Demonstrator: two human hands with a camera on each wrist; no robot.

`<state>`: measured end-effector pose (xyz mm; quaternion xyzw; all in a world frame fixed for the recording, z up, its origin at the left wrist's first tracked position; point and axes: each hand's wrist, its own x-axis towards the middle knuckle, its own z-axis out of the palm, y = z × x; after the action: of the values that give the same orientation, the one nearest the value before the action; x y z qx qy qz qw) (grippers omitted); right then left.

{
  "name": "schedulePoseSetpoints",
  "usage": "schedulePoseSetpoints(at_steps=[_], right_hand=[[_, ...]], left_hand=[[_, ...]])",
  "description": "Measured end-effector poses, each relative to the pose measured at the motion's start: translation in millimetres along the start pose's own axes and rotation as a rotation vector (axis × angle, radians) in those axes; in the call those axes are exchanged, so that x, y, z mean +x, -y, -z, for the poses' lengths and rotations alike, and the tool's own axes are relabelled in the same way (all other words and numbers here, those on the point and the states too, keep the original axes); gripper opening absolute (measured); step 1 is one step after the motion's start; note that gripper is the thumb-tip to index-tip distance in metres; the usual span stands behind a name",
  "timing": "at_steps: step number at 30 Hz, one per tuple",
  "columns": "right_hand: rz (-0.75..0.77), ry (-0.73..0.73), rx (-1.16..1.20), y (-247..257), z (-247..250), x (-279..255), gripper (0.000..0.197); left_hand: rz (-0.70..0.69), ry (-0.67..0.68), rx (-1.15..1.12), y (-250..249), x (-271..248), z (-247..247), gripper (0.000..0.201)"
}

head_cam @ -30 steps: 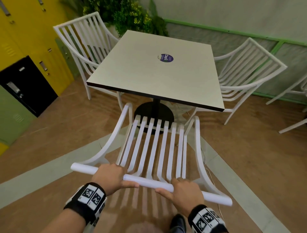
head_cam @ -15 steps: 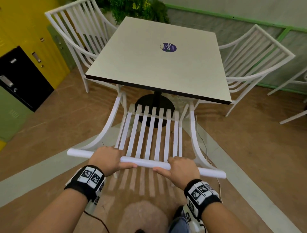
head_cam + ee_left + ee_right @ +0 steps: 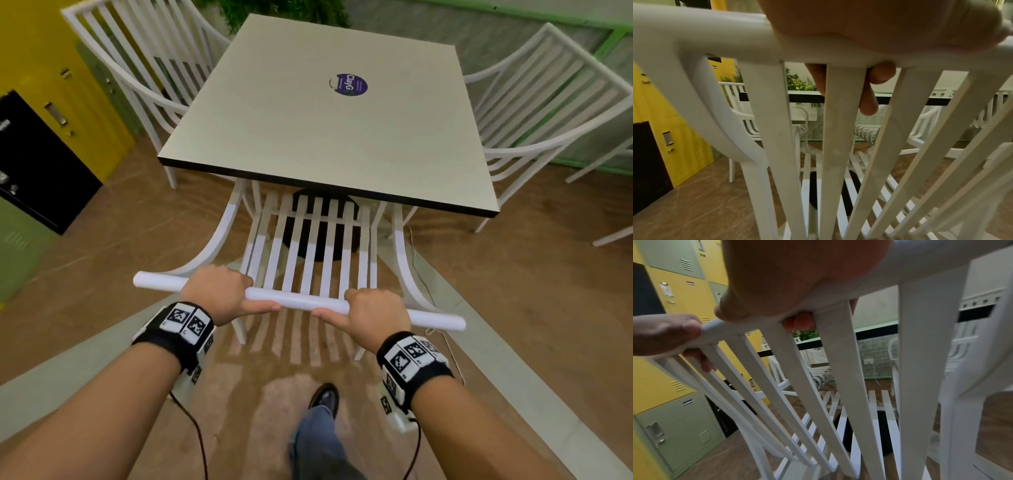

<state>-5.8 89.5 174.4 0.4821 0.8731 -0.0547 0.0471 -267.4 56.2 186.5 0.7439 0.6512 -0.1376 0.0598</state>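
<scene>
One chair [image 3: 297, 303] gripped by left hand [image 3: 215, 292], right hand [image 3: 375, 313] (fingertips [image 3: 869, 106]: wrist views)

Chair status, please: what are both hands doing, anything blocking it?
Left hand and right hand grip the chair by its top rail. Seat front under the table edge. Black pedestal base ahead may block the legs.

A chair [image 3: 318, 246] stands just before the person, with its back nearest and the front of its seat under the near edge of a table [image 3: 308, 144]. Both grips sit on the back's top rail [image 3: 294, 301]. The left grip [image 3: 215, 291] is left of the middle and the right grip [image 3: 375, 310] is right of it. A second chair [image 3: 150, 58] stands at the table's left side, and a third chair [image 3: 548, 145] at its right. Lockers [image 3: 41, 85] stand far left. A plant [image 3: 281, 10] lies behind the table.
</scene>
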Motion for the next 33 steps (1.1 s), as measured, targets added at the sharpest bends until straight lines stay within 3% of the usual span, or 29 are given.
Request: schedulePoseSetpoints(at_steps=[7, 15, 20, 22, 25, 28, 33], right_hand=[[-0.059, 0.022, -0.009, -31.1, 16.1, 54.7, 0.077], [-0.079, 0.064, -0.016, -23.0, 9.3, 38.9, 0.079], [-0.073, 0.111, 0.004, -25.2, 11.7, 35.6, 0.07], [-0.078, 0.099, 0.057, -28.0, 9.5, 28.6, 0.05], [-0.194, 0.086, 0.023, -40.6, 7.6, 18.3, 0.025], [-0.266, 0.127, -0.054, -46.2, 6.7, 15.7, 0.026], [-0.258, 0.136, -0.106, -35.1, 3.4, 20.0, 0.027]], left_hand=[[-0.024, 0.024, 0.018, 13.7, 66.0, 28.1, 0.072], [-0.022, 0.063, 0.031, 8.6, 51.9, 16.2, 0.071], [-0.053, 0.026, -0.009, 12.2, 50.9, 11.6, 0.083], [-0.094, 0.035, -0.05, 16.0, 46.4, 8.1, 0.073], [-0.058, 0.032, -0.073, 26.6, 40.5, 4.2, 0.038], [0.059, 0.038, 0.005, 37.8, 40.7, 5.5, 0.026], [0.028, 0.056, 0.102, 52.3, 47.1, -0.8, 0.031]])
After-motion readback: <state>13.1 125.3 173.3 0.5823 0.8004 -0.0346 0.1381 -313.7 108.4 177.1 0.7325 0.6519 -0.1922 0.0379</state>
